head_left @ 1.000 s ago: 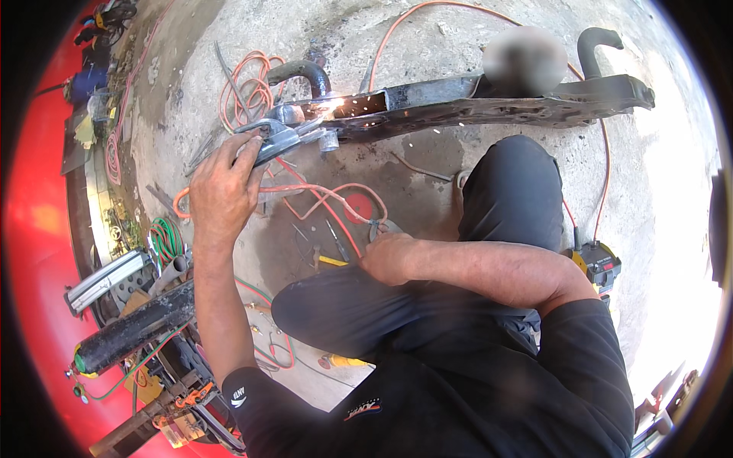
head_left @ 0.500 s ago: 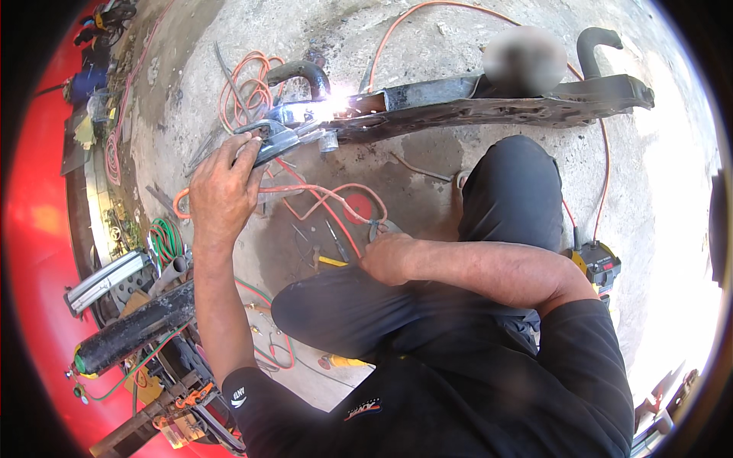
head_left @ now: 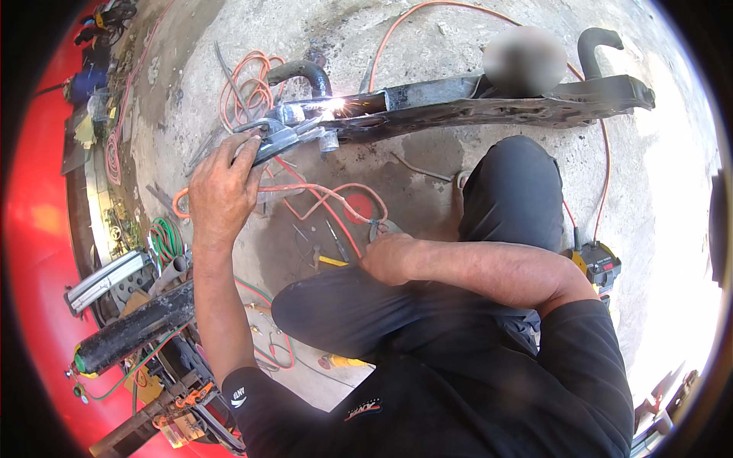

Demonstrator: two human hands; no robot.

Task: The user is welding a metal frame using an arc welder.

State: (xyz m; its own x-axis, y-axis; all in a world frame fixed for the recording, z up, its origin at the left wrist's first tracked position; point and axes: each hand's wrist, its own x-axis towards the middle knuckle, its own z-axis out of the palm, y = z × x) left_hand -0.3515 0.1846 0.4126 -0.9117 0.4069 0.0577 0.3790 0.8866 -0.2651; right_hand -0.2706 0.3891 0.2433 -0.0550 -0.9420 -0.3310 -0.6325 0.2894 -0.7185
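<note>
My left hand [head_left: 223, 183] is closed on a welding electrode holder [head_left: 279, 140], its head pointing right toward a long dark metal beam [head_left: 450, 114]. A bright arc [head_left: 334, 105] burns at the beam's left part, with orange sparks spreading to the right. Beside the arc, a bent black pipe [head_left: 309, 72] rises from the beam, and a short metal tube [head_left: 328, 141] sits just below. My right hand [head_left: 388, 258] rests closed by my bent left knee. Grey metal and a tied orange cable [head_left: 355, 217] lie just beyond its fingers; what it grips is hidden.
Orange cables [head_left: 248, 88] lie coiled on the concrete floor [head_left: 366, 175]. A yellow-handled hammer [head_left: 332, 261] and a screwdriver-like tool lie near my knee. A black gas cylinder [head_left: 141, 324] stands left, a yellow-black machine [head_left: 599, 263] right. A blurred patch covers part of the beam.
The arc's glare has shrunk, and more orange sparks fly to its right. Both hands stay in nearly the same place.
</note>
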